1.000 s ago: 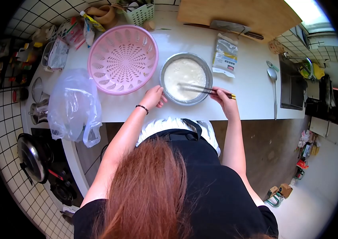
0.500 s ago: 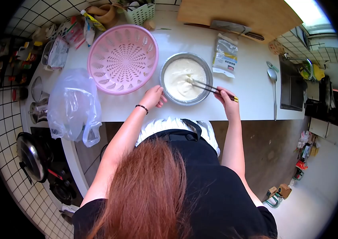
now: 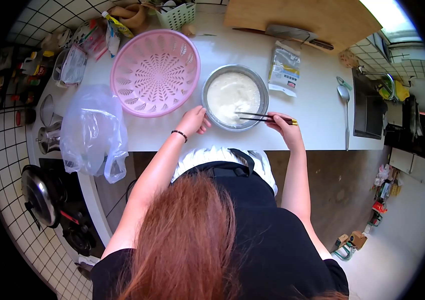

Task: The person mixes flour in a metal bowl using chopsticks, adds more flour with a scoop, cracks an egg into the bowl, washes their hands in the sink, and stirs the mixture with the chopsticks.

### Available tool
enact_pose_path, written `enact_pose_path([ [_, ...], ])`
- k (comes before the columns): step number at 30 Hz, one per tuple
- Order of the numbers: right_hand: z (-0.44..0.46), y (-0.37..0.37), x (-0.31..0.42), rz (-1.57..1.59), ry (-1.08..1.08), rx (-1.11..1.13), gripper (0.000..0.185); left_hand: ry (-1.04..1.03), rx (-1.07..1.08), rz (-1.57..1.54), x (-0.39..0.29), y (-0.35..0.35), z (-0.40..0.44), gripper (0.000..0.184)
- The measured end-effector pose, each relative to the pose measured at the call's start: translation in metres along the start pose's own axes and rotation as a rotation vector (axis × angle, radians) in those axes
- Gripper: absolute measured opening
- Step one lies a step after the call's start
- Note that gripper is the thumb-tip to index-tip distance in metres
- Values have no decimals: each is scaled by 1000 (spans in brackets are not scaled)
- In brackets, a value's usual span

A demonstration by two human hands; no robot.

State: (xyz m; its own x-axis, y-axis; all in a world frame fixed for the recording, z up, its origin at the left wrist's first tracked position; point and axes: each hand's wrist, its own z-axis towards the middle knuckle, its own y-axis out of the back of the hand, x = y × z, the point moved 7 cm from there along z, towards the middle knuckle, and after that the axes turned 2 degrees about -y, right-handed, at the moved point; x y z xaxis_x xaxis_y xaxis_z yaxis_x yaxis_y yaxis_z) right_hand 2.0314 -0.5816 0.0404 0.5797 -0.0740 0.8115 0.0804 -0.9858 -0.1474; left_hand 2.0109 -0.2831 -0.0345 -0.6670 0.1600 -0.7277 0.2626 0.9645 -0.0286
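A round metal bowl stands on the white counter, with a pale, thick batter-like mixture in it. My right hand is closed on dark chopsticks with gold ends, and their tips reach into the lower part of the mixture. My left hand, with a dark bead bracelet above it, touches the lower left rim of the bowl. Its fingers are partly curled against the rim.
Left of the bowl are a pink colander and a clear plastic bag. A packet lies at the bowl's right. Farther off are a cleaver, a long spoon, a sink and a green basket.
The chopsticks have swept around in the mixture, and their tips are now lower in the bowl. My right hand has shifted slightly. My left hand has stayed at the rim.
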Motion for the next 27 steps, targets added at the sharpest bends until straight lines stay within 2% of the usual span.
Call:
enact_pose_path([
  [1,0,-1,0,41,15,11,24,0,4,1,2,0,2,27],
  [4,1,11,6,115,154,-157,24,0,-3,-2,-2,-1,1,28],
  [8,4,7,0,91,53,-53,24,-1,-12,-2,-2,0,0,28],
  [9,3,11,5,116,152,-114,24,3,-6,-3,-2,-1,1,28],
  [13,0,2,2,-7,24,-10,25,0,0,1,0,-1,1,27],
  [16,-2,12,10,88,178,-188,25,-7,4,-5,0,-1,2,27],
  [20,-2,0,4,38,29,2,25,-1,3,-8,-2,-1,1,27],
  [21,0,7,3,146,81,-58,24,-2,4,-6,-2,-1,1,27],
  [24,1,12,4,66,98,-130,24,0,-1,-9,0,-1,0,27],
  [25,0,7,2,29,50,-39,24,-1,-1,-9,0,-1,0,27],
  [27,-1,9,5,104,111,-88,24,5,5,-5,0,-2,2,28],
])
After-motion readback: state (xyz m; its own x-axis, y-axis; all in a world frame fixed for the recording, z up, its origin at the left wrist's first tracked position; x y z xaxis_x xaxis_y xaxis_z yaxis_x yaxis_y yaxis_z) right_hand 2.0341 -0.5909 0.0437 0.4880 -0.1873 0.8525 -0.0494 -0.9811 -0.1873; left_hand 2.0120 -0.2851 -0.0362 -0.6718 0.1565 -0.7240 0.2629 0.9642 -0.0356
